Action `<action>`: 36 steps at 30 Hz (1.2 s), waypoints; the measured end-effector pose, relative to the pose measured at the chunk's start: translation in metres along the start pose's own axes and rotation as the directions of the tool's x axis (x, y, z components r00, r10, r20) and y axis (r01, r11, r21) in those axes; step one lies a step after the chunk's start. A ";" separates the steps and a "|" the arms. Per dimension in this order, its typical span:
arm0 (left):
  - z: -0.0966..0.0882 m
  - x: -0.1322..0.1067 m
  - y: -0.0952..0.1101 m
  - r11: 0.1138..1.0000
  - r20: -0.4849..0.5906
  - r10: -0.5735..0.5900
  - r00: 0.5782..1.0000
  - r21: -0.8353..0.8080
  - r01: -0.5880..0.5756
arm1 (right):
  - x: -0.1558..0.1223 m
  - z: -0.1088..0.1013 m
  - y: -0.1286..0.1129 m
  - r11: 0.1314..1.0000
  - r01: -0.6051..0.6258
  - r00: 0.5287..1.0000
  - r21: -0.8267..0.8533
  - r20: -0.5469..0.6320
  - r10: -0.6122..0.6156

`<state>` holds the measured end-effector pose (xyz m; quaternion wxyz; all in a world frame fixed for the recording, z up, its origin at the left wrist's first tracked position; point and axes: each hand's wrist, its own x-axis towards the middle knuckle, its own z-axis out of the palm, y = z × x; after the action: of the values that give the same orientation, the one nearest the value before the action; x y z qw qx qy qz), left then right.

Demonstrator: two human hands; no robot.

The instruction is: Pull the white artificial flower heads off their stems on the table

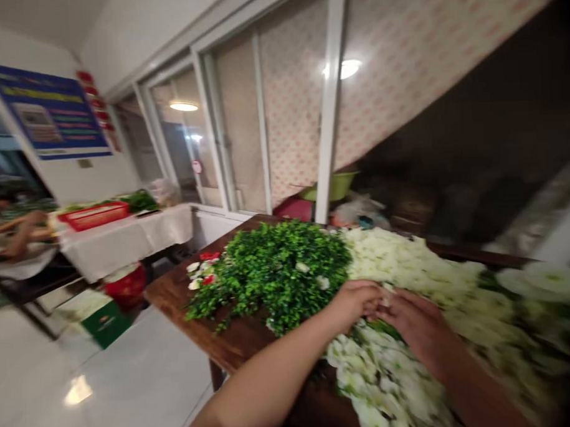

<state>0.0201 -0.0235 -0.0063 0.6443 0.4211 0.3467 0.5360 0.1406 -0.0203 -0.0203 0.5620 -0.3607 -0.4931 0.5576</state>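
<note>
My left hand (356, 303) and my right hand (417, 326) meet above the table, fingers closed together. A small white piece (388, 288) shows between the fingertips; blur hides what kind it is. Under the hands lies a bunch of white artificial flowers (381, 375) with some green showing. To the left of my left hand sits a mound of small-leaved green foliage (272, 264) with a few white blossoms on it. A large heap of creamy white flowers (408, 259) spreads behind and to the right of my right hand.
Red and white flowers (207, 269) lie at the left end of the wooden table (175, 292). Sliding windows (235, 128) stand behind it. Farther left are a cloth-covered table (131, 234) with a red basket (95, 215), a green box (104, 322), and another person's arm (21, 235).
</note>
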 end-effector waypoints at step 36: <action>-0.008 0.019 0.018 0.901 -0.090 0.308 0.947 0.348 -0.260 | 0.020 -0.029 -0.049 0.897 0.241 0.923 0.370 -0.374 -0.093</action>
<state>0.0089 -0.0017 0.0072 0.4524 0.5300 0.4119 0.5871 0.1790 -0.0024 0.0220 0.7493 -0.2835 -0.2880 0.5247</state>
